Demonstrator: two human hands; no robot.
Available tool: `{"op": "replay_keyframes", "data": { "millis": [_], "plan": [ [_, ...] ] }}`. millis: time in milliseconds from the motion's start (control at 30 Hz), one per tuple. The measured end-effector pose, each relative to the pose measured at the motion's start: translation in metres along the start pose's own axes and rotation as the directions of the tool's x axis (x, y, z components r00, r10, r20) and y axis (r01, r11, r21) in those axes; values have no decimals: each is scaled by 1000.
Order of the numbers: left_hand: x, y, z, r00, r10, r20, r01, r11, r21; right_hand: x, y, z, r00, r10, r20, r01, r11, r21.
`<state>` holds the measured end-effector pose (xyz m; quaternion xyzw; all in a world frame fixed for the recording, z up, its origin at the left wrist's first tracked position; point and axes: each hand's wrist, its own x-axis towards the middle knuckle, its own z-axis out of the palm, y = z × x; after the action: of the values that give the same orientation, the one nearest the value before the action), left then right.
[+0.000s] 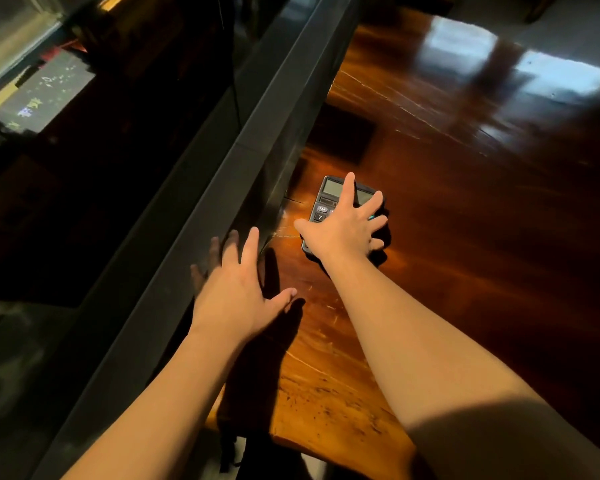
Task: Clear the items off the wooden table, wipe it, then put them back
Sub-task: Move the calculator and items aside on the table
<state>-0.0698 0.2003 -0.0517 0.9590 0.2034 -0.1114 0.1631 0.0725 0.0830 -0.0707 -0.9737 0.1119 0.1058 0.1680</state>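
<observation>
A dark grey calculator (329,195) lies on the glossy wooden table (465,188), close to its left edge. My right hand (343,226) lies spread flat on top of it, fingers apart, covering most of the keys; the display and a few left keys still show. My left hand (238,289) hovers open to the left, fingers spread, over the table's left edge and the dark rail beside it. It holds nothing. Whether the right hand grips the calculator or only rests on it I cannot tell.
A long dark grey rail or ledge (222,168) runs diagonally along the table's left side. A dark square patch (343,136) lies on the wood beyond the calculator. Bright window reflections (499,53) shine on the far tabletop. The near table corner (291,434) is below my arms.
</observation>
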Motion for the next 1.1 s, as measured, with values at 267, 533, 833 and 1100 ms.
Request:
{"op": "replay_keyframes", "data": {
  "millis": [267, 533, 833, 1100],
  "plan": [
    [-1, 66, -8, 984, 171, 40, -174, 982, 78, -16, 86, -45, 1000, -25, -12, 25, 998, 62],
    [-14, 186, 17, 925, 369, 88, -375, 925, 62, -14, 210, -112, 991, 48, -122, -33, 991, 126],
    [-41, 314, 65, 827, 540, 155, -551, 834, 33, 4, 365, -188, 943, 269, -194, -243, 959, 148],
    [-68, 391, 93, 763, 607, 222, -627, 779, 25, 18, 484, -225, 875, 425, -230, -398, 904, 159]
  ]
}}
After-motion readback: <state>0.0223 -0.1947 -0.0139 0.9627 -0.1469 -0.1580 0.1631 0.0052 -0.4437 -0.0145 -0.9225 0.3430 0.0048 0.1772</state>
